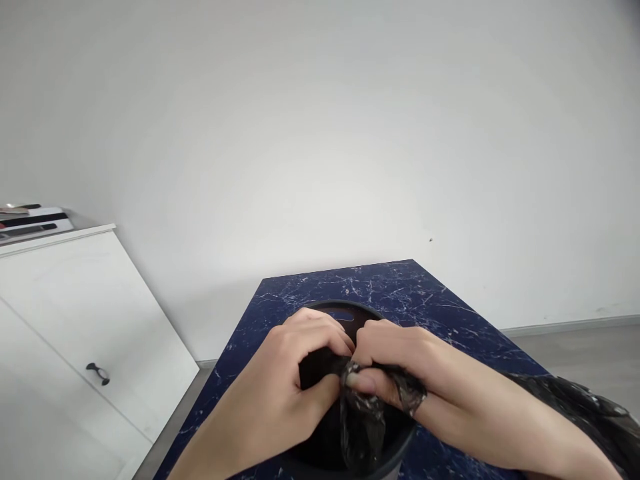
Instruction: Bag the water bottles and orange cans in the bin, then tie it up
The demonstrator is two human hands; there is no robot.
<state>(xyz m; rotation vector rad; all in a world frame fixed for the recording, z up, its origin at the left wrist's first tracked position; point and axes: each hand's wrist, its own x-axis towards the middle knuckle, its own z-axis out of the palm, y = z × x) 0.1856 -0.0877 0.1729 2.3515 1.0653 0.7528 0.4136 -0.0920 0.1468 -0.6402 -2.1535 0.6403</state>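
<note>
My left hand (pixel 277 380) and right hand (pixel 403 350) pinch the black plastic bag (pixel 363 423) over the bin (pixel 397 457); I'd tug gently.

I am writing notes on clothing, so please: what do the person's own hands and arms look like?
The left hand and right hand are bare, without gloves, and no ring is visible. No sleeve, watch or bracelet shows on the left forearm or right forearm. Both hands are partly hidden.

Probably a home: white cupboard (pixel 65 333), skirting (pixel 570 325), grey floor (pixel 595 357).
</note>
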